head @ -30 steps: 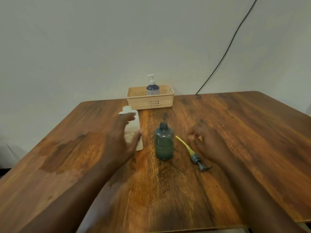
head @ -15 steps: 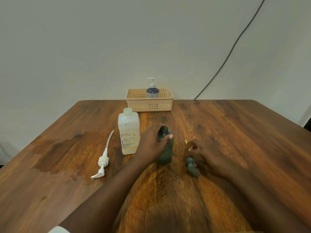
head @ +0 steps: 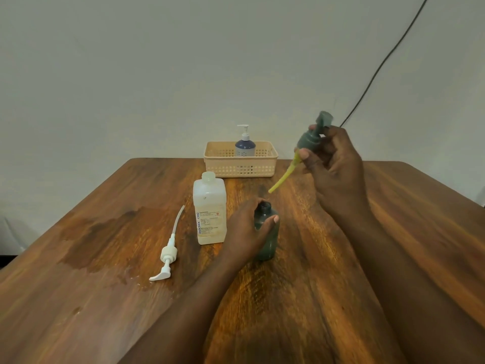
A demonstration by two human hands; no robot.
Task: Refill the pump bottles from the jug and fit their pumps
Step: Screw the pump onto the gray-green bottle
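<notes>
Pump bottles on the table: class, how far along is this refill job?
Done: one pumped bottle stands in the basket. In hand: the left hand steadies the open green bottle; the right hand holds its green pump above. Left: seating that pump, and fitting the white pump beside the square bottle.

The table [head: 393, 232] is glossy varnished wood with strong grain and a darker, wet-looking patch at left. The green bottle [head: 267, 245] looks like translucent smooth plastic, as does the cloudy jug [head: 210, 214] with its paper label. The white pump [head: 168, 256] and latticed beige basket [head: 240, 166] look like matt plastic.
</notes>
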